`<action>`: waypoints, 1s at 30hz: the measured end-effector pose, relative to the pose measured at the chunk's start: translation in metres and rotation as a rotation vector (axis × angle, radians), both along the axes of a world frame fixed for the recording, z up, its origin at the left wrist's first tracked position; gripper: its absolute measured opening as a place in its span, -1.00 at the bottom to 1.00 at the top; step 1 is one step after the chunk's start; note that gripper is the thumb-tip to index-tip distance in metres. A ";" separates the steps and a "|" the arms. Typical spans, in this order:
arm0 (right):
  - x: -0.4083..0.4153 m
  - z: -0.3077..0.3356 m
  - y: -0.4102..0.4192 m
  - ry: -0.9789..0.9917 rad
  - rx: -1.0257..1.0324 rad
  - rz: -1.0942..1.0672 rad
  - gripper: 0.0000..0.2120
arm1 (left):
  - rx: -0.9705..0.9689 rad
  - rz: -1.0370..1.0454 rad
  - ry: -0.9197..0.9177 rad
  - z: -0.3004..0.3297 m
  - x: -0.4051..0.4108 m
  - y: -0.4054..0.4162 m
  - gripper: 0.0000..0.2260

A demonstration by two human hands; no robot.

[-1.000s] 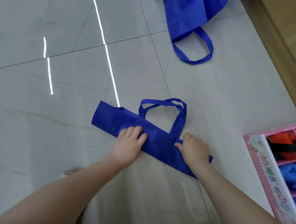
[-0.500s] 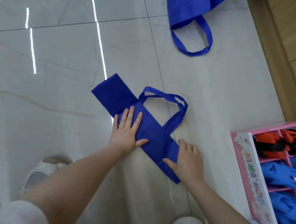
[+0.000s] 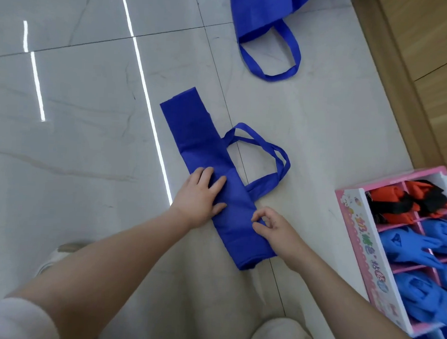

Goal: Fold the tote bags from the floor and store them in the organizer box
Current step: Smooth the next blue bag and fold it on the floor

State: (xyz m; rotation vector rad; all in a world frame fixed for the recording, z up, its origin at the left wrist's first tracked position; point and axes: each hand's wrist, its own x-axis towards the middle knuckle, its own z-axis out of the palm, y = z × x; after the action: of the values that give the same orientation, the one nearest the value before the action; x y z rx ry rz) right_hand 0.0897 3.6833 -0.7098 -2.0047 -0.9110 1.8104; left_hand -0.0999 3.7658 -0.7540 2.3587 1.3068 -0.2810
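Note:
A blue tote bag (image 3: 193, 131), folded into a long narrow strip, lies on the pale tiled floor with its two handles (image 3: 269, 156) looped out to the right. My left hand (image 3: 200, 196) presses flat on the strip's middle, fingers straight. At the strip's right edge, closer to me, my right hand (image 3: 273, 231) has its thumb and forefinger curled close together. Whether they pinch the fabric is unclear. A second blue tote bag (image 3: 261, 18) lies unfolded at the top. The pink organizer box (image 3: 356, 228) stands at the right.
The organizer's compartments hold folded red-and-black bags (image 3: 402, 202) and folded blue bags (image 3: 420, 247). A wooden wall base (image 3: 403, 83) runs along the right side. My white shoes (image 3: 281, 335) show at the bottom and at the lower left.
The folded strip has turned to lie nearly straight away from me. My left hand stays flat on it. My right hand has lifted from flat pressing and curled its fingers at the strip's edge.

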 end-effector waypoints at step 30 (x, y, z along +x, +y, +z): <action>-0.085 -0.014 0.056 -0.583 -0.258 0.580 -0.58 | -0.081 -0.021 -0.061 0.012 -0.047 0.019 -0.07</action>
State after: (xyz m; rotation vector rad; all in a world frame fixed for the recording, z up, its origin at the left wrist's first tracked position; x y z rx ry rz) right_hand 0.0047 3.7389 -0.7242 -2.7181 -1.6388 1.6730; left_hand -0.1474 3.7847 -0.7418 2.2962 1.2199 -0.2622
